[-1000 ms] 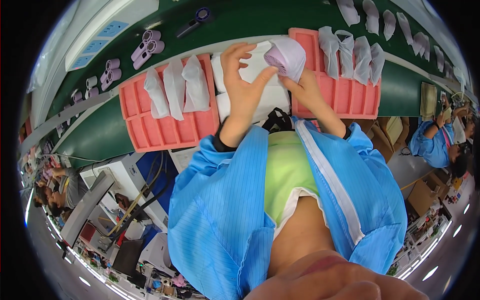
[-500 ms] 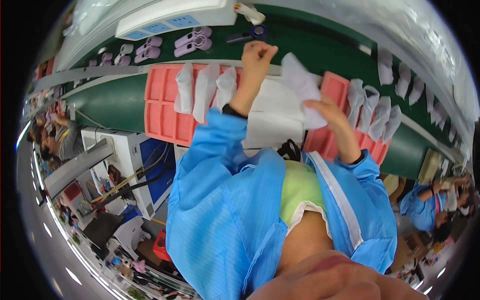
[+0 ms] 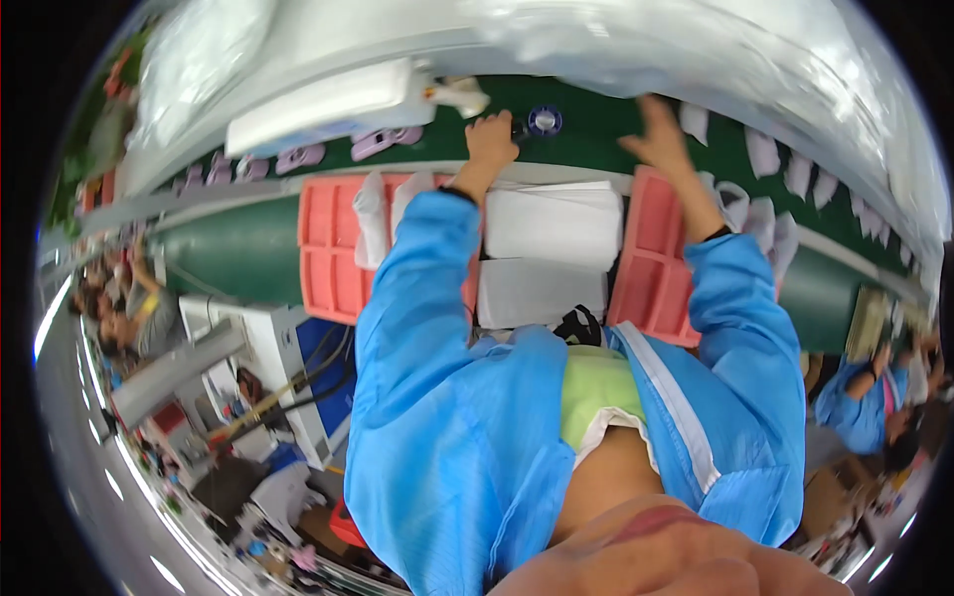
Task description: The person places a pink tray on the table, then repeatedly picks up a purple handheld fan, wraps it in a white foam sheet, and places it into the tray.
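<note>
My left hand (image 3: 491,141) is closed over the handle of a dark blue handheld fan (image 3: 545,121) on the green work surface; its round head sticks out to the right of my fingers. My right hand (image 3: 660,141) is open and slightly blurred, with nothing in it. Just right of it a white-wrapped item (image 3: 694,122) lies on the green surface. Between my arms, a stack of white sheets (image 3: 553,223) lies in front of the fan, with a greyish sheet pile (image 3: 542,293) nearer to me.
Pink compartment trays flank the sheets, the left tray (image 3: 328,238) and the right tray (image 3: 651,268), both bearing wrapped items. Light purple fans (image 3: 386,142) line the far left beneath a white power box (image 3: 328,109). More wrapped items (image 3: 762,152) run along the far right. Clear plastic (image 3: 636,45) hangs above.
My left hand has closed on the dark fan, which is now nearer. My right hand has moved forward and let go of the wrapped item, now lying at the far right.
</note>
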Motion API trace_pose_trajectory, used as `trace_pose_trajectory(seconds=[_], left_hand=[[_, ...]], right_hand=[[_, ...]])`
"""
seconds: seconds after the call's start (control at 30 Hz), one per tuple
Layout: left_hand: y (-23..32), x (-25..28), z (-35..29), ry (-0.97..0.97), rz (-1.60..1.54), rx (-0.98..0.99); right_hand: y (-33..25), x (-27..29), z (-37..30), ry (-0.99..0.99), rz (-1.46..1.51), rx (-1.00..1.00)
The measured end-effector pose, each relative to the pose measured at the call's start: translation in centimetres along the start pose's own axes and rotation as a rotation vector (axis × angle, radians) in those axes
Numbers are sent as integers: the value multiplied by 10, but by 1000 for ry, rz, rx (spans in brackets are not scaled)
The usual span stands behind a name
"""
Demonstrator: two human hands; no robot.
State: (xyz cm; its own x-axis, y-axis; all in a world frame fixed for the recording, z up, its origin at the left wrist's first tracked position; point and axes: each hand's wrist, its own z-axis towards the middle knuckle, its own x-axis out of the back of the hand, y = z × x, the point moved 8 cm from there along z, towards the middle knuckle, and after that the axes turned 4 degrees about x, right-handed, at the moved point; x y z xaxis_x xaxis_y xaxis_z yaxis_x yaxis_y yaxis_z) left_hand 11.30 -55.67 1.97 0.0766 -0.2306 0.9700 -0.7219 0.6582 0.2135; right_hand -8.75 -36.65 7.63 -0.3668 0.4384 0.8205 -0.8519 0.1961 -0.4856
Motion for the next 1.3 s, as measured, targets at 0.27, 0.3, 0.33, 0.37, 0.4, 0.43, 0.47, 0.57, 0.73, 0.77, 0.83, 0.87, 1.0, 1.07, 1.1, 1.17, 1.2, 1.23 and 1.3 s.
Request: trace_pose_trajectory(seconds=[0.27,0.3,0.33,0.37,0.4,0.43,0.47,0.57,0.73,0.77,0.83,0.87,1.0,1.07,1.1,1.17,1.2,1.23,1.3], left_hand=[[108,77,-155,479,-605,-335],[109,65,-175,446,-624,-290],[107,45,-189,420,-628,-221],[117,39,-197,412,-638,-253],[126,17,-203,234,-639,-240],[130,-6,-207,58,-631,-223],[129,-18,-209,51,-630,-238],[129,-49,-209,52,-371,-358],[125,-57,-200,159,-420,-409],[121,-64,-194,139,-406,-411],[128,-52,-188,139,-471,-322],[130,-46,-187,171,-474,-326],[131,-42,-188,108,-377,-160],[126,-48,-185,85,-390,-131],[124,-50,-182,86,-375,-120],[120,-56,-178,41,-394,-90],[118,-58,-179,17,-404,-76],[115,-59,-181,13,-390,-70],[116,-58,-177,-21,-312,-48]], right_hand=[[-87,7,-98,-54,689,-242],[-76,26,-112,3,643,-275],[-63,38,-129,66,607,-373],[-59,48,-143,120,589,-466],[-57,54,-159,166,574,-558],[-57,62,-171,183,566,-568],[-51,73,-188,249,550,-645],[-62,96,-221,330,516,-748],[-53,93,-274,407,400,-787],[-52,87,-280,375,498,-804],[-59,96,-285,392,515,-797],[-62,93,-289,375,532,-810],[-64,92,-278,305,551,-756],[-66,91,-267,281,560,-720],[-66,91,-262,259,543,-710],[-67,90,-256,220,508,-696],[-68,89,-255,217,524,-699],[-70,90,-252,218,510,-686],[-67,95,-247,218,465,-656]])
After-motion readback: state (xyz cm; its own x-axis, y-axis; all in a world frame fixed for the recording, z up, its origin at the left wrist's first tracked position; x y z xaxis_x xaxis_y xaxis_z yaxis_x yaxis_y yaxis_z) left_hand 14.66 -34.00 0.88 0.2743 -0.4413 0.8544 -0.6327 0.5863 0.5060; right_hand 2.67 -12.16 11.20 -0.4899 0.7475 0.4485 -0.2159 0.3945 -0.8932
